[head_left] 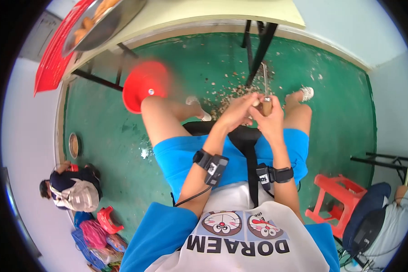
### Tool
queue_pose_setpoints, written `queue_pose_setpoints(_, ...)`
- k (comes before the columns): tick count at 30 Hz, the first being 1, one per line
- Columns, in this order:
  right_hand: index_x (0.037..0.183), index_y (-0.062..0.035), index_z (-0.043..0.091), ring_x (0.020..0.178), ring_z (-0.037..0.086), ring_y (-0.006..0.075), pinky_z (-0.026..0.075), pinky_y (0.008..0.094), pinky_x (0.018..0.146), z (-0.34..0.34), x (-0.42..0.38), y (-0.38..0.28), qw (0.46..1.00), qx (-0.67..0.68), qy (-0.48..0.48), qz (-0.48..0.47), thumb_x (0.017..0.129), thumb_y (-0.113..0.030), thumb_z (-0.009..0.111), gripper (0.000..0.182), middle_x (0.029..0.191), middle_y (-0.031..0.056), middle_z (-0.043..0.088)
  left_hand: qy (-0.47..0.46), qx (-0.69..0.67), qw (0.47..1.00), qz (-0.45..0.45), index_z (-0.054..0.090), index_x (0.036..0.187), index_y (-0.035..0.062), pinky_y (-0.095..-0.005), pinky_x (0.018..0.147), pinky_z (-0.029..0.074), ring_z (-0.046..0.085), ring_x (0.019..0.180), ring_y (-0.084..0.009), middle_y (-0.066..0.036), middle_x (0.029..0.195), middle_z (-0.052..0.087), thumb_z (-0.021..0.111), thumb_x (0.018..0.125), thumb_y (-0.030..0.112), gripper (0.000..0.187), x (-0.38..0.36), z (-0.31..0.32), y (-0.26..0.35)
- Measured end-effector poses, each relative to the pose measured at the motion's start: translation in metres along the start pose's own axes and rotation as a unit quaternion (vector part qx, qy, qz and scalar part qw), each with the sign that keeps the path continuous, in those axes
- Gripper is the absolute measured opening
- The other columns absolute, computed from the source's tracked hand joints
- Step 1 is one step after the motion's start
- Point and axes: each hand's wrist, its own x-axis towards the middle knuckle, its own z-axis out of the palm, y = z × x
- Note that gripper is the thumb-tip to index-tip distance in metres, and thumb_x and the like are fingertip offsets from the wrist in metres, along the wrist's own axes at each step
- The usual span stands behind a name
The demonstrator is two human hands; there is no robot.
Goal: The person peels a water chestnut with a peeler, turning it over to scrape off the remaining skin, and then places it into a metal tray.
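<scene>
My left hand (238, 111) is closed, with a small pale, roundish piece (256, 103) pinched at its fingertips; its exact kind is too small to make out. Right beside it, my right hand (272, 122) wraps round the wooden handle (267, 107) of a hook-tipped hand tool. From the handle a thin metal shaft (265, 78) points away from me and bends at its end. Both hands are close together above my lap. Under and beyond them, many brown and pale fragments (226, 96) lie scattered on the green floor.
A red bucket (138, 86) stands by my left knee. A pale table (204, 17) on dark legs carries a metal bowl (131, 11) with orange-brown contents. A red stool (337, 199) is at right. Another person (75, 188) crouches at left near a metal basin (74, 145).
</scene>
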Motion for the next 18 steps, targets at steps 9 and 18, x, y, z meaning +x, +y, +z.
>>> queue_pose_setpoints(9, 0.088, -0.0006, 0.052, 0.055, 0.046, 0.0050, 0.039, 0.0201, 0.051, -0.001, -0.006, -0.010, 0.994, 0.053, 0.048, -0.081, 0.082, -0.016, 0.057, 0.018, 0.068, 0.0024, 0.053, 0.086, -0.115, 0.989, 0.040, 0.046, 0.077, 0.0085, -0.0224, 0.034, 0.022, 0.034, 0.038, -0.0087, -0.003, 0.054, 0.046, 0.028, 0.087, 0.055, 0.050, -0.009, -0.003, 0.025)
queue_pose_setpoints(18, 0.094, 0.0005, 0.053, 0.052, 0.049, 0.0113, 0.039, 0.0266, 0.049, 0.009, -0.023, -0.022, 0.991, -0.048, -0.036, -0.123, 0.086, -0.021, 0.050, 0.023, 0.058, 0.0065, 0.051, 0.090, -0.150, 0.980, 0.099, 0.050, 0.092, 0.0096, -0.0250, 0.050, 0.032, 0.037, 0.055, -0.0089, -0.002, 0.064, 0.048, 0.022, 0.090, 0.048, 0.048, -0.008, -0.017, 0.012)
